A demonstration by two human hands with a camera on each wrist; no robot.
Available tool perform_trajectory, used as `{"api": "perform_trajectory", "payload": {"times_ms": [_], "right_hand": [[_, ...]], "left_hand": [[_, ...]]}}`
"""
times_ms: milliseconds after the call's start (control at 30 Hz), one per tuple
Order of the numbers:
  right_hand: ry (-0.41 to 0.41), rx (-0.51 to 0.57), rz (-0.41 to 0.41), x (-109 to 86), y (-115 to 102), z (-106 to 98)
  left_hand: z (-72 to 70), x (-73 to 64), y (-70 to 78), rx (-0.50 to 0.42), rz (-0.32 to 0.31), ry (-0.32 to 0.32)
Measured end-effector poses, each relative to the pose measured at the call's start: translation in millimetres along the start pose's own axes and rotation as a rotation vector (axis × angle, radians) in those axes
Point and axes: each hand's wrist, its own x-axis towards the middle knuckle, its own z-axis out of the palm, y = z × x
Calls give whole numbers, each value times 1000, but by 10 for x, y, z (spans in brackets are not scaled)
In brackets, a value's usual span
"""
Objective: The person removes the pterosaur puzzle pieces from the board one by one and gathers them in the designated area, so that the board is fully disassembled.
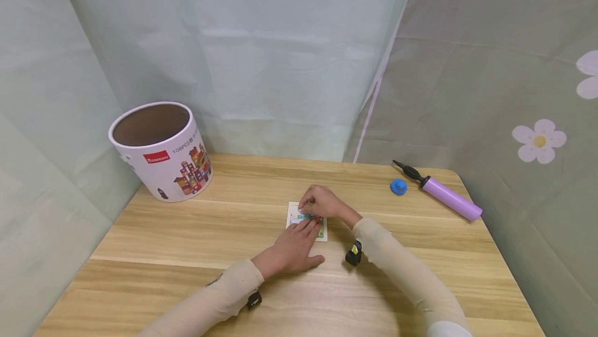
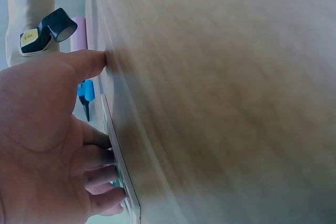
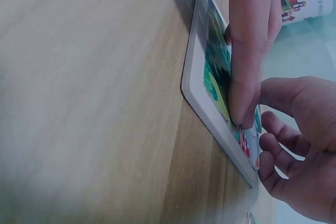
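A small picture puzzle board (image 1: 322,239) with a raised white border lies flat on the table, its print mostly green, blue and red. My left hand (image 1: 295,247) rests on its near part, fingers extended over the picture and thumb out on the wood. In the right wrist view a left finger (image 3: 247,72) presses on the picture. From above, my right hand (image 1: 323,202) reaches over the board's far part with bent fingers. Its fingertips pinch a small pale puzzle piece (image 1: 300,211), mostly hidden by them. In the left wrist view the board (image 2: 118,156) is seen edge-on.
A white bucket (image 1: 179,171) with printed building blocks stands at the back left. Toward the back right lie a small blue round toy (image 1: 398,187) and a purple hand pump (image 1: 450,199) with a black nozzle. Curtains hang behind the wooden table (image 1: 187,243).
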Motion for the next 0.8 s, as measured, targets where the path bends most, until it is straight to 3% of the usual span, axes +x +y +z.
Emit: {"api": "perform_trajectory", "payload": {"times_ms": [233,400,633,800], "right_hand": [[-11,86,45,-51,-11,-35],[13,141,31,-82,15,-90],[39,137,-5,-104,87,-136],[61,152,18,-157,56,-214]], "left_hand": [[-12,12,4,-12,-3,-8],[-19,16,1,-9,1,-3],[-18,12,-2,-18,7,5],[-12,6,-5,-12,0,-1]]}}
